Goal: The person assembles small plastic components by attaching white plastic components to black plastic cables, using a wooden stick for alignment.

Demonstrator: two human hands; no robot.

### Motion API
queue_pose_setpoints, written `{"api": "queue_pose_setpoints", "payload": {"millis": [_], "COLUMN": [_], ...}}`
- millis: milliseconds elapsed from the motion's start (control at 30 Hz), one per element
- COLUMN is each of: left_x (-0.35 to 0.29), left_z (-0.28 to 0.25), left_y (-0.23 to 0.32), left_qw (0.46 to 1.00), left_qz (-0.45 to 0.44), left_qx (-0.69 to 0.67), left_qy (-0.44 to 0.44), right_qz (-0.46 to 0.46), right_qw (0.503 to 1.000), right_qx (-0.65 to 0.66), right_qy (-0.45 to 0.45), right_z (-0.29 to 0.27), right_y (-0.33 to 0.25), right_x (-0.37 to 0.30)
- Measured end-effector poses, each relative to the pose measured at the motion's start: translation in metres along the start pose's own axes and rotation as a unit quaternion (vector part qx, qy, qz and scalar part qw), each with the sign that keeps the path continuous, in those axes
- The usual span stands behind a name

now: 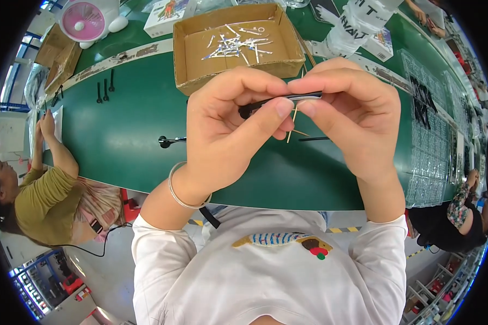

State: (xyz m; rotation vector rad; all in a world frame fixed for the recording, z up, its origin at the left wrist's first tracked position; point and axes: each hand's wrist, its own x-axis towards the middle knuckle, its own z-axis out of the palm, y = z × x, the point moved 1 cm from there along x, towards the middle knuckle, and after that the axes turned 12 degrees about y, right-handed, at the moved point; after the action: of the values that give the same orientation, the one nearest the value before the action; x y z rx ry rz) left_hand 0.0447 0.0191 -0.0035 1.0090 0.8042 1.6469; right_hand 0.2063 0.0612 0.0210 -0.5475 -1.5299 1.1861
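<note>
Above the green table, my left hand [225, 122] and my right hand [358, 116] face each other, fingertips nearly meeting. Between thumbs and fingers, both pinch a slim black plastic part [261, 103] with a rounded left end and a pale strip along its right half. Below the fingertips shows a thin wooden stick [291, 128]; whether a finger holds it I cannot tell. On the table, a black part with a round end [168, 142] lies by my left wrist, partly hidden by it. Another thin black piece [313, 139] lies under my right hand.
Beyond my hands sits a cardboard box [192, 59] with several small white and blue strips. Several black parts [106, 91] lie at left. Clear plastic trays [431, 168] cover the right side. A pink fan [82, 23] stands far left. One co-worker [49, 195] sits left, another [455, 222] right.
</note>
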Motion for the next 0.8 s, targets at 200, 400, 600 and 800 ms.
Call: {"api": "queue_pose_setpoints", "payload": {"millis": [200,400,600,800], "left_x": [-0.002,-0.005,0.0,-0.005], "left_z": [-0.005,-0.002,-0.004,0.001], "left_y": [-0.002,0.0,0.004,0.01], "left_qw": [0.999,1.0,0.988,0.996], "left_qz": [0.035,0.016,0.054,-0.064], "left_qx": [0.013,0.009,0.143,0.039], "left_qy": [-0.002,0.0,-0.04,-0.045], "right_qz": [0.11,0.126,0.118,0.094], "right_qw": [0.985,0.988,0.99,0.995], "right_qx": [0.131,0.088,0.072,0.028], "right_qy": [0.001,-0.006,-0.001,0.009], "right_z": [0.002,-0.003,0.0,0.001], "right_y": [0.002,0.003,0.0,-0.003], "right_x": [-0.002,-0.001,0.0,-0.003]}}
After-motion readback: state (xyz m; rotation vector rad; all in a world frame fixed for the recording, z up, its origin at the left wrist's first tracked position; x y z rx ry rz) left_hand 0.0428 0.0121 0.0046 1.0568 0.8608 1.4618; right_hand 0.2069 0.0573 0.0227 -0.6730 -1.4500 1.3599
